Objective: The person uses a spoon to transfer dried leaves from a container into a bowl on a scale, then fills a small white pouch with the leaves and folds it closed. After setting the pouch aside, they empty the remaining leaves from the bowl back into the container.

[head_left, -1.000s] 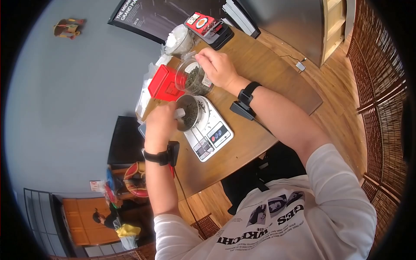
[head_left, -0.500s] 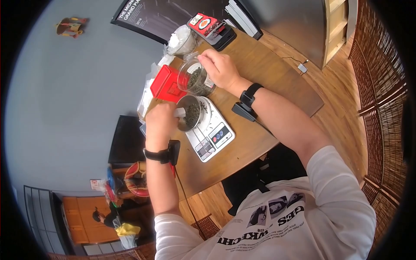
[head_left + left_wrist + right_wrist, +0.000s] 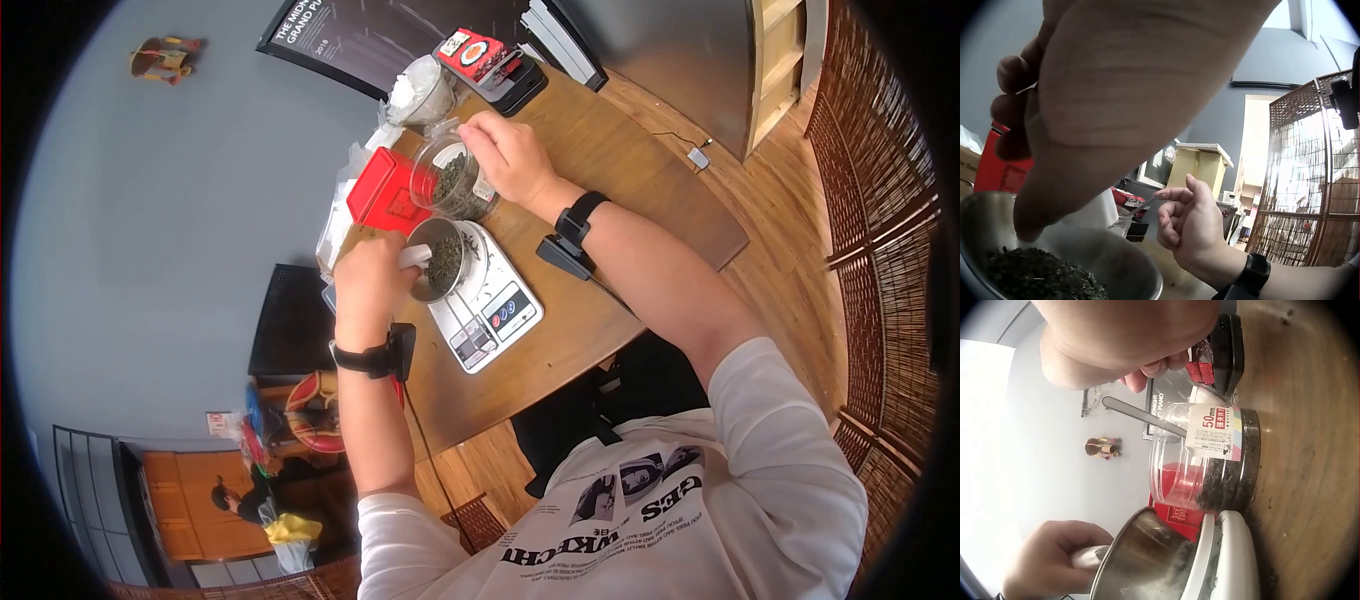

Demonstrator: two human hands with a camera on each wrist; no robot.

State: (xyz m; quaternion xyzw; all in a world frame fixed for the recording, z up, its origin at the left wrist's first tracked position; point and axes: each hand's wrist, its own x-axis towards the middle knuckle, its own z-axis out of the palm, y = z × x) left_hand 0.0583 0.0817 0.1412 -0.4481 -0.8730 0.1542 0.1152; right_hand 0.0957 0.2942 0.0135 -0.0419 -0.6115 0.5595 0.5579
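Observation:
A metal bowl [image 3: 455,283] with dry dark green leaves stands on a white kitchen scale [image 3: 522,318]. My left hand [image 3: 370,280] pinches a short white piece [image 3: 415,257] over the bowl's near-left rim; in the left wrist view its thumb [image 3: 1035,219] reaches over the leaves [image 3: 1041,278]. Behind the bowl, a clear open jar [image 3: 1169,447] with dark leaves holds a slim handle [image 3: 1141,414] leaning out. My right hand [image 3: 515,165] is beside the jar's mouth, fingers loosely curled; in the right wrist view the handle's end shows free of them.
A red box [image 3: 385,190] stands left of the jar. A bag-lined bowl [image 3: 425,95], a red packet [image 3: 470,55] on a black device [image 3: 520,90], and a dark poster [image 3: 350,45] are at the back. A cable hangs from my left wrist. Another person [image 3: 245,500] is at lower left.
The white piece in my left hand has tilted and risen slightly over the bowl. My right hand has hardly moved.

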